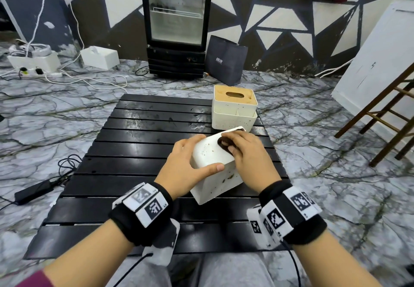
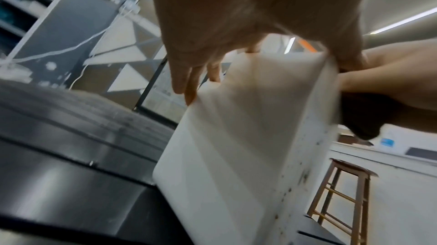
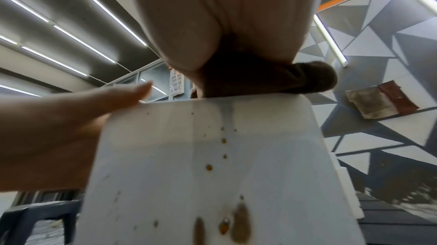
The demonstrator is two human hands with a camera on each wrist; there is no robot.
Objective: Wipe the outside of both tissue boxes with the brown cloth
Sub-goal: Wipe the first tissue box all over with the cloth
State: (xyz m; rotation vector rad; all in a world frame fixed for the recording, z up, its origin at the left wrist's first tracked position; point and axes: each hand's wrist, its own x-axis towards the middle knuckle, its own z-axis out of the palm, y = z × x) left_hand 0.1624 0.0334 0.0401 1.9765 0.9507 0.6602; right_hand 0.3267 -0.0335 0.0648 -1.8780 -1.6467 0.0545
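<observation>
Looking from the head view: near tissue box (image 1: 215, 165) tipped on the black slatted table (image 1: 125, 152), white, speckled with brown spots.
Left hand (image 1: 186, 168): fingers and thumb wrapped round the near tissue box, thumb along its near top edge, steadying it.
Right hand (image 1: 248, 156): fingers curled over the brown cloth (image 1: 225, 143), pressing it onto the upturned face of the near tissue box.
Far tissue box (image 1: 234, 109): upright at the table's back right edge, white with a tan lid and oval slot, spotted, well apart from both hands.
Writing: dark paper bag (image 1: 226, 60) beside the glass-door fridge (image 1: 177, 24) bears white lettering, too small to read; wrist bands carry black-and-white square codes, with small letters beside them not legible.
Floor: white cables and a white box to the left, wooden stool frame to the right.

Left wrist view: left hand (image 2: 236, 24) gripping the top of the near tissue box (image 2: 236, 146), fingertips (image 2: 189, 84) over its far edge.
Brown cloth (image 2: 364, 118): dark wad at the box's right side, under the right hand (image 2: 390, 77).
Spots: brown flecks down the box's right face.
Stool (image 2: 343, 198): wooden, behind the box.

Right wrist view: right hand (image 3: 224, 15) clenched on the brown cloth (image 3: 272, 79), cloth touching the box's top edge.
Near tissue box (image 3: 212, 165): white face with brown drips and dots.
Left hand (image 3: 59, 127): thumb lying along the box's left top corner.
Wall: towels hanging at right, no writing legible.
</observation>
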